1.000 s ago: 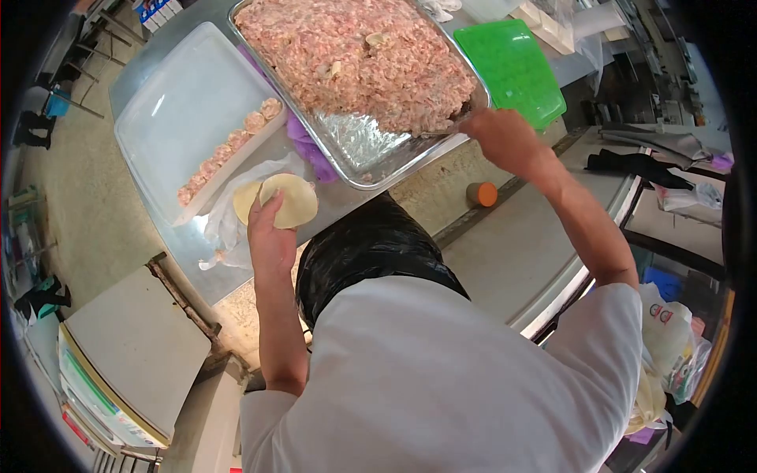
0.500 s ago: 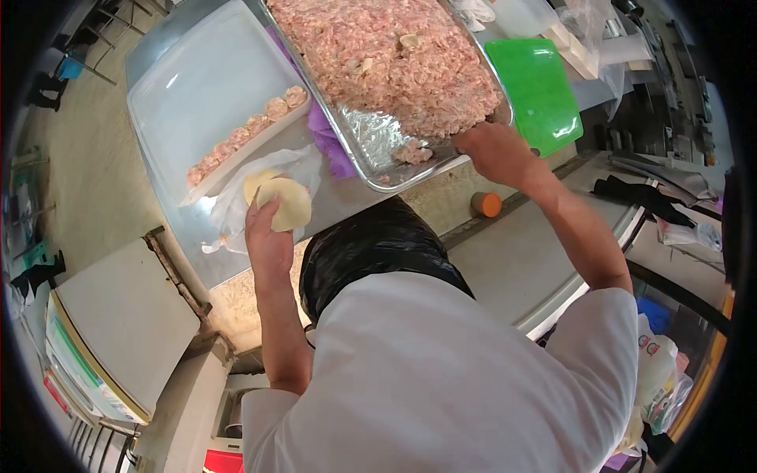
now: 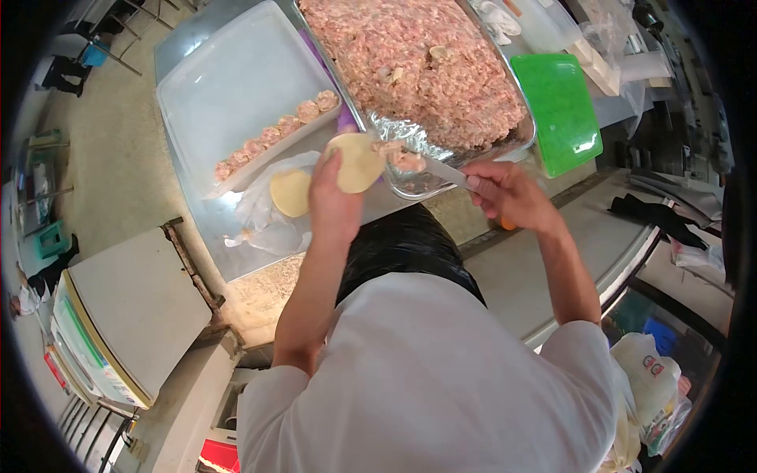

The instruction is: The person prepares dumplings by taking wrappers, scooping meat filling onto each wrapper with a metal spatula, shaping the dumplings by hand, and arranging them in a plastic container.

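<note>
My left hand point(image 3: 335, 201) pinches a round, pale yellow dumpling wrapper point(image 3: 359, 162) held up over the table's front edge. My right hand point(image 3: 509, 193) grips a flat spreading knife point(image 3: 448, 172), its blade pointing left. A lump of minced meat point(image 3: 406, 161) sits on the blade tip, close beside the wrapper; whether they touch I cannot tell. Behind is a metal tray point(image 3: 410, 191) heaped with minced meat filling point(image 3: 426, 71). More wrappers point(image 3: 290, 193) lie on a clear plastic bag point(image 3: 256, 197). A row of filled dumplings point(image 3: 272, 135) lines the near side of a white plastic tray point(image 3: 229, 79).
A green board or lid point(image 3: 556, 118) lies right of the metal tray. Beyond it are a white cloth point(image 3: 498, 22) and a clear container point(image 3: 548, 24). A small orange object point(image 3: 505, 224) shows below my right hand. A white cabinet point(image 3: 138, 307) stands at lower left.
My right hand has moved left from the tray's near right corner, bringing the knife and meat toward the wrapper. My left hand has lifted the wrapper rightward, away from the others on the bag.
</note>
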Demonstrator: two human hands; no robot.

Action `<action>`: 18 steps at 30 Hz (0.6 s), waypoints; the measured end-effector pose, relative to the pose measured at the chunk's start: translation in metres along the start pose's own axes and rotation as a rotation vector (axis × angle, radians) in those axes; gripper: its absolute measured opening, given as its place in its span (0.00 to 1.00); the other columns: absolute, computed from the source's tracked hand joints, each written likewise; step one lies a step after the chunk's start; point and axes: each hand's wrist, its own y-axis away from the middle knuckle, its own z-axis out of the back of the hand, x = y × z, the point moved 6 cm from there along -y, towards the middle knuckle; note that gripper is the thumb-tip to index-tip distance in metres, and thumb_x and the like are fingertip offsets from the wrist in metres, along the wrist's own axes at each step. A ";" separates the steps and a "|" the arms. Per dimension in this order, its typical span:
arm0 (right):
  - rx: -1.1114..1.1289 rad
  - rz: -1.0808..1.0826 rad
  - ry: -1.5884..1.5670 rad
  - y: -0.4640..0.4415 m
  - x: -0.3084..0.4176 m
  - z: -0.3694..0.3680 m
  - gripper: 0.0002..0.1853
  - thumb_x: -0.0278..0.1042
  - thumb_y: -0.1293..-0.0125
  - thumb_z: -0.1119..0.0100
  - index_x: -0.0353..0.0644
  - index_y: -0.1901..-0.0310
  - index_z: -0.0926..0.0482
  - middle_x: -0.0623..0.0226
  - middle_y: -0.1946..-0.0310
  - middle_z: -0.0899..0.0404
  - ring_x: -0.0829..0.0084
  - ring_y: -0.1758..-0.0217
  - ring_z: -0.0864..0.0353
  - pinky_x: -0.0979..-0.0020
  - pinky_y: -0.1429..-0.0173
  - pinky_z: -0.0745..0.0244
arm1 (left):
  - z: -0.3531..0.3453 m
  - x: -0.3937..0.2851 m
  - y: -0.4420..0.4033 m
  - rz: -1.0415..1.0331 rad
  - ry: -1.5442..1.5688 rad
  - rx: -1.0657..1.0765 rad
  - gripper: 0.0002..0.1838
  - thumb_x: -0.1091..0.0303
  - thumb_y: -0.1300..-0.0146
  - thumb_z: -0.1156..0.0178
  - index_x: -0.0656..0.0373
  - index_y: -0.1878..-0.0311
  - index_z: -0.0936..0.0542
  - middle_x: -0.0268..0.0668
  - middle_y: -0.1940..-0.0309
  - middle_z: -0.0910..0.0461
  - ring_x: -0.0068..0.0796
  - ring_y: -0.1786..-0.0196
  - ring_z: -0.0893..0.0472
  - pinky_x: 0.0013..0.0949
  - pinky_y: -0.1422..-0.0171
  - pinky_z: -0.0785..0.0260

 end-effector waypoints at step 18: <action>-0.328 0.503 0.367 -0.007 0.029 -0.042 0.14 0.23 0.34 0.38 0.40 0.47 0.16 0.55 0.65 0.18 0.53 0.60 0.18 0.58 0.56 0.23 | -0.009 -0.010 -0.017 -0.075 0.202 -0.021 0.22 0.57 0.23 0.54 0.63 0.38 0.27 0.44 0.49 0.19 0.42 0.47 0.19 0.51 0.41 0.27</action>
